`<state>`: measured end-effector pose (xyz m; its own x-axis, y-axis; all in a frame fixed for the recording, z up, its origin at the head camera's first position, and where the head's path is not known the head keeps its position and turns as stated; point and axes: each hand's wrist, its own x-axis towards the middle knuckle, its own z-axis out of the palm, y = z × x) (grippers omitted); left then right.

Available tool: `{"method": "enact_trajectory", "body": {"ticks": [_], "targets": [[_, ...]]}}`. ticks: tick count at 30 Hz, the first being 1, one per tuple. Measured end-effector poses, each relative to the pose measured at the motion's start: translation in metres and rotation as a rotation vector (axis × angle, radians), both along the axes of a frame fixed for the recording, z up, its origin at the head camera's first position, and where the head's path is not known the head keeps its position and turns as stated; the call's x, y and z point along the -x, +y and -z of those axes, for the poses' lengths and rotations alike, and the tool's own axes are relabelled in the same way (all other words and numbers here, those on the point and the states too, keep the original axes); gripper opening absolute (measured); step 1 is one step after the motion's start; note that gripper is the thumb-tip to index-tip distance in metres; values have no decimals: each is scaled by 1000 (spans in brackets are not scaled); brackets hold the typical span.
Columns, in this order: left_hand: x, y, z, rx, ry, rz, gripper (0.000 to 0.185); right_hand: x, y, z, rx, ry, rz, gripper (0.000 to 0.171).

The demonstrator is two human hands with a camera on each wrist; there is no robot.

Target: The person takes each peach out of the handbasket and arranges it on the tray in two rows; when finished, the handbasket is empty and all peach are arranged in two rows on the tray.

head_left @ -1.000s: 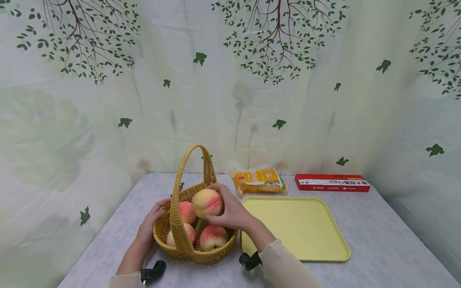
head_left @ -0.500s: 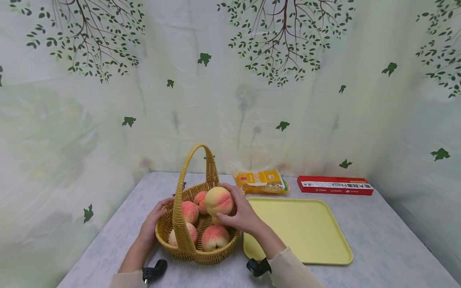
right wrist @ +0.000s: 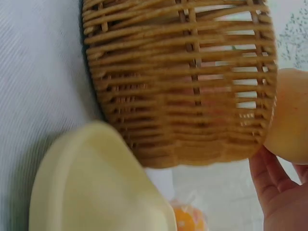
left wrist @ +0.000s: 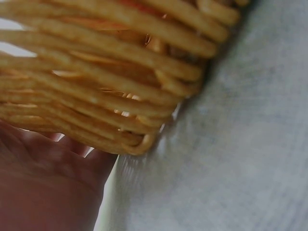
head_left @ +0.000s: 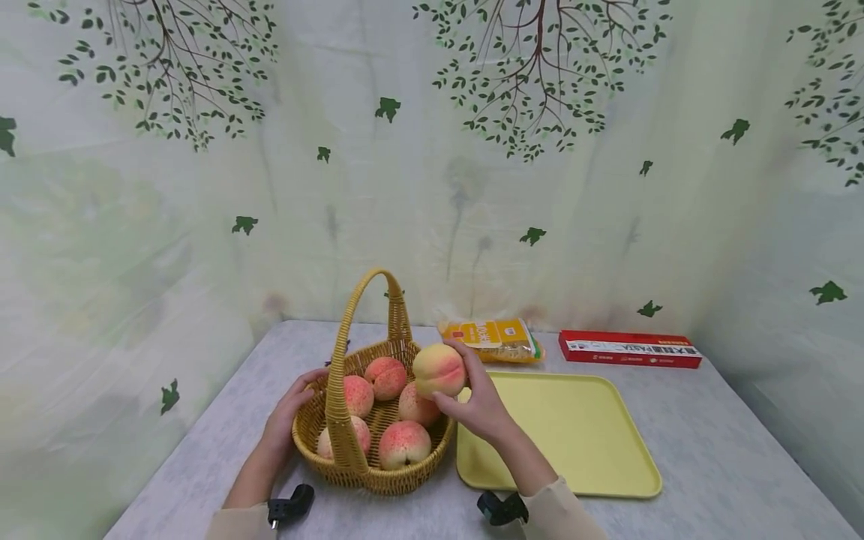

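Six peaches: five in the basket (head_left: 405,480), one peach (head_left: 439,370) clamped by right hand (head_left: 481,409), crease facing right; left hand (head_left: 292,409) rests relaxed on basket rim

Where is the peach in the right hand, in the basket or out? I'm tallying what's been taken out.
Out. The right hand holds the peach above the basket rim, beside the yellow tray.

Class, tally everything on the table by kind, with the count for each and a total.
Peaches: 6, five in the basket and one in the right hand
Basket: 1
Tray: 1
Yellow packet: 1
Red box: 1
Total: 10
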<state>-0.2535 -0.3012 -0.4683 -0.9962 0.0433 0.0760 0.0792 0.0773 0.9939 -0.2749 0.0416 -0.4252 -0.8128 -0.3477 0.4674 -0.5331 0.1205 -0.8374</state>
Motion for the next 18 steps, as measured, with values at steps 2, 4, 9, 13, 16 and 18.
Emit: {"method": "enact_trajectory", "body": {"ticks": [2,4,9,13,16,18], "targets": [[0,-1,0,2,-2,-3,43,2,4,2,4,23,19,77],[0,-1,0,5,-11,-9,43,4,9,4,9,56,36,78],[0,1,1,6,-28,-23,44,8,19,2,13,86,90,78],[-1,1,-1,1,-20,-16,44,10,26,-1,2,54,161,78],[-1,2,-2,-4,-11,-11,43,12,31,1,-9,32,191,79],[-1,3,-3,-3,-17,-9,43,14,35,3,-15,20,208,79]]}}
